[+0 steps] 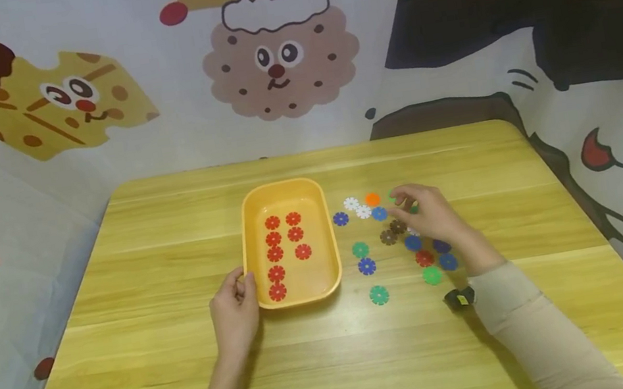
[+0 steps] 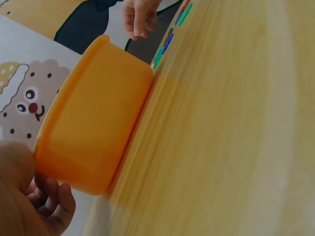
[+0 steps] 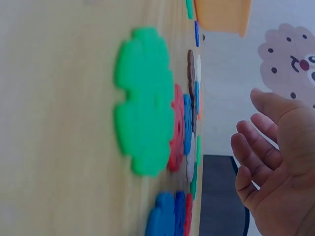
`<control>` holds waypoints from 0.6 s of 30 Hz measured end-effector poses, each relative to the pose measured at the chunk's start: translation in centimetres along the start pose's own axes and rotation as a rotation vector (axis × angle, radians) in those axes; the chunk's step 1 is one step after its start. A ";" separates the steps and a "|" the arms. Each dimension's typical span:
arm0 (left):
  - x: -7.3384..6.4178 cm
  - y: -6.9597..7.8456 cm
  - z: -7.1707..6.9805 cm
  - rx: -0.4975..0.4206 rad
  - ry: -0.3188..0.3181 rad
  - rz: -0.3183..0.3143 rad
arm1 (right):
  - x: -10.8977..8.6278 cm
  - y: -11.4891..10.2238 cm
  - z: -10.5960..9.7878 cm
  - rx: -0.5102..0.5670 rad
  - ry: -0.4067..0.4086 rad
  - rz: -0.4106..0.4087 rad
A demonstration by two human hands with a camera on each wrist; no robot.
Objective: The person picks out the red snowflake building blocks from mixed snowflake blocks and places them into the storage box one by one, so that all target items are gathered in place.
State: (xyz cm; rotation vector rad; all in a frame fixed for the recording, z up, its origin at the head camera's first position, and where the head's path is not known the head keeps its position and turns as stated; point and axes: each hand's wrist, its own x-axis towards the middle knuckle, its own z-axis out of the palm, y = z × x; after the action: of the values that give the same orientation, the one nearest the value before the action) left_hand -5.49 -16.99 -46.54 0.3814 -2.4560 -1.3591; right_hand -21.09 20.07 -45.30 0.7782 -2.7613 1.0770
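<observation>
A yellow plastic tray (image 1: pixel 326 285) lies on the table with several red snowflake-shaped building discs (image 1: pixel 274 253) in it, set out in two columns. My left hand (image 1: pixel 235 315) pinches the tray's rim near its front left corner. The left wrist view shows the thumb over the rim and fingers curled under the tray's outer wall (image 2: pixel 93 118). Over the loose discs to the right of the tray hovers my right hand (image 1: pixel 430 211). Its fingers are loosely bent, and nothing shows between thumb and fingers in the right wrist view (image 3: pixel 280 152).
Loose notched discs in several colours are scattered right of the tray: a bright green disc (image 1: pixel 432 275), a red disc (image 1: pixel 424 258), a teal disc (image 1: pixel 379 295), a brown disc (image 1: pixel 388 237), an orange disc (image 1: pixel 372 199). A cartoon-printed cloth (image 1: pixel 161 142) hangs behind the wooden table (image 1: pixel 148 350).
</observation>
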 end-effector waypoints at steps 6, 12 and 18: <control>0.0 -0.1 0.0 -0.004 0.006 0.009 | -0.6 1.1 -0.7 -0.010 0.023 0.021; 0.0 -0.1 0.0 -0.001 0.000 0.011 | -1.3 1.8 -1.6 -0.007 0.011 0.064; 0.0 -0.1 0.0 -0.007 0.000 0.008 | -1.7 2.2 -2.5 -0.006 -0.030 0.115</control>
State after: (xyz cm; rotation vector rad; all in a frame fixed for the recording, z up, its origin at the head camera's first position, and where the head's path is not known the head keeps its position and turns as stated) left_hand -5.49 -17.07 -46.64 0.3693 -2.4500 -1.3641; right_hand -20.92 23.84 -45.22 0.6480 -2.8645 1.0839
